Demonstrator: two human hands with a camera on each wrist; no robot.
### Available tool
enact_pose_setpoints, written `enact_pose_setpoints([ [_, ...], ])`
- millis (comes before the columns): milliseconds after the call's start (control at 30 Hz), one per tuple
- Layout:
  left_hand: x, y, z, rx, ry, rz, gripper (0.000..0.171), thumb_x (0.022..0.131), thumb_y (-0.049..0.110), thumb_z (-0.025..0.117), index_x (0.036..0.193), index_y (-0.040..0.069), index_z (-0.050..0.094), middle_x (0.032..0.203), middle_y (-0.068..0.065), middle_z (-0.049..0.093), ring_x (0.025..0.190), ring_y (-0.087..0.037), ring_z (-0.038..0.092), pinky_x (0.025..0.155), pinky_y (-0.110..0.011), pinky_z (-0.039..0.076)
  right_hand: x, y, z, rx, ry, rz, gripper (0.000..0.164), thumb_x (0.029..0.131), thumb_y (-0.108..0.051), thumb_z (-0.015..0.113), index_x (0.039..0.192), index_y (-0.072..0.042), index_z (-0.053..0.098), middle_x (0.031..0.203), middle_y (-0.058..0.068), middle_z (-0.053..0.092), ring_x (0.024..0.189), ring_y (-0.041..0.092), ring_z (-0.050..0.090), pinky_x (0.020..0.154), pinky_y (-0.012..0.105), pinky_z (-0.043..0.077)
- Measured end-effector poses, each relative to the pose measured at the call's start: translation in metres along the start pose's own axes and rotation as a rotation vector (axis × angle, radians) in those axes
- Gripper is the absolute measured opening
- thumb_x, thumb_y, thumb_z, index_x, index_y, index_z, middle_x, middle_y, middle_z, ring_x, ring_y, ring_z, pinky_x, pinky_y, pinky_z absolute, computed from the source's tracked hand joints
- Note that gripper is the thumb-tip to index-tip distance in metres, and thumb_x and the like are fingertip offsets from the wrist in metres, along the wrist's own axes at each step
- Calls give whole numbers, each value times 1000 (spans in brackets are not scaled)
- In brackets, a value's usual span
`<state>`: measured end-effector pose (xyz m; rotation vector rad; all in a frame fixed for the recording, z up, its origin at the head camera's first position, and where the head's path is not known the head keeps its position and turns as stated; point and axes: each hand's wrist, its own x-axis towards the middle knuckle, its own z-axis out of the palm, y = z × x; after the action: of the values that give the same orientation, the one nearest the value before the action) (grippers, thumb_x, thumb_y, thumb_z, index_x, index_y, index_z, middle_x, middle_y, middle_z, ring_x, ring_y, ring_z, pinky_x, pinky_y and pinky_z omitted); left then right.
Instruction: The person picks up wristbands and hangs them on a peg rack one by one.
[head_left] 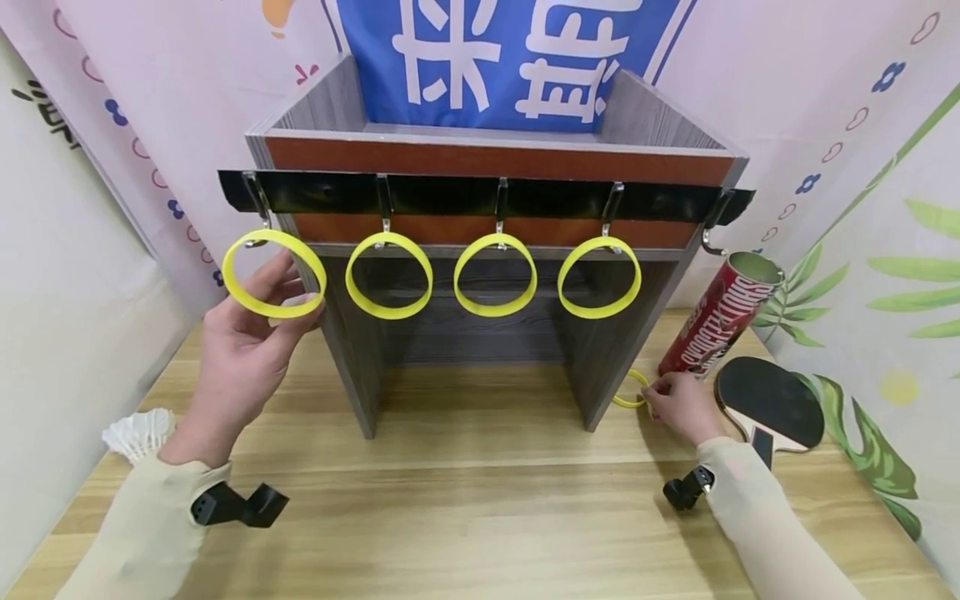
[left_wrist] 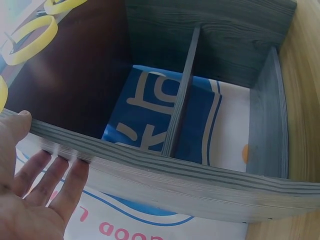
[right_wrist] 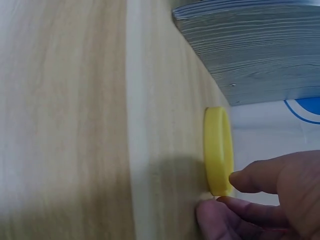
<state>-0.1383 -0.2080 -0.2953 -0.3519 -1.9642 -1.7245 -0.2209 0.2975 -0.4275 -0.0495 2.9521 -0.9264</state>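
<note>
A grey wooden shelf (head_left: 495,329) with a brown front band stands upright on the table. My left hand (head_left: 240,350) holds its left side panel (left_wrist: 150,160), thumb at the front edge and fingers against the outer face. Several yellow rings (head_left: 386,317) hang from metal hooks on a black strip (head_left: 442,197) across the front; the leftmost overlaps my left hand in the head view. Low by the shelf's right side, my right hand (head_left: 686,408) pinches the near edge of another yellow ring (right_wrist: 216,150), which lies by the table surface.
A red tube-shaped can (head_left: 708,321) stands behind my right hand, and a black table tennis paddle (head_left: 772,400) lies right of it. At the left is a white shuttlecock (head_left: 138,433). The rightmost hook (head_left: 712,242) carries no ring. Printed curtains (head_left: 825,100) surround the table.
</note>
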Motion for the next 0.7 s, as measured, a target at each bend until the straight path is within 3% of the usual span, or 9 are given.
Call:
enact_pose_setpoints([
  [200,0,-1,0,-49,4,2,64,93,-15,65,151,12,57,118,7,72,108,-2,72,85,-13,61,5,3,6,25,19,36,25,99,-16,64,83,2,66,63,3,63,58,13,55,53,28,44],
  [367,0,-2,-1,-28,-2,-1,64,94,-14,65,151,12,56,120,7,71,110,-3,70,86,-12,61,6,4,6,42,25,47,21,98,-13,62,86,4,64,66,6,64,57,12,58,53,27,48],
  [700,0,-3,-1,-37,1,4,64,94,-15,65,151,11,56,120,6,71,109,-4,70,85,-13,61,-1,6,2,148,66,93,22,99,-12,61,101,9,63,90,21,70,67,10,68,58,20,59],
])
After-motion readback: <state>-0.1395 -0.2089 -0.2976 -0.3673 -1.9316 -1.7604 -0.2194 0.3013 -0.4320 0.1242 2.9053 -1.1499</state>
